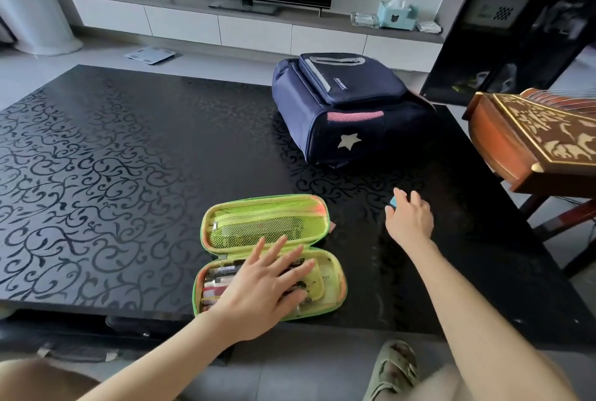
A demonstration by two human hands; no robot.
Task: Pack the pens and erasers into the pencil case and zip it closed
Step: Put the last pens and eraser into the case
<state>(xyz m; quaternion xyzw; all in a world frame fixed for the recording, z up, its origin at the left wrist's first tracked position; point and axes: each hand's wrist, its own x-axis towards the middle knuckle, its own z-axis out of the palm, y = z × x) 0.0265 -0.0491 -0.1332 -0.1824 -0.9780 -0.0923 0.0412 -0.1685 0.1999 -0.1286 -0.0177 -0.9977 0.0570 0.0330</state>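
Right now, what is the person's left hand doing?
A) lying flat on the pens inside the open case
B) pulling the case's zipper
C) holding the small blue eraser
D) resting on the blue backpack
A: the left hand lies with its fingers spread straight over the pens in the near half of the open pencil case, while the right hand pinches the blue eraser off to the side.

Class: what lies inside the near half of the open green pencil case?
Assorted pens lie lengthwise inside the green zip-up pencil case. The flat left hand covers the middle, so anything beneath is hidden.
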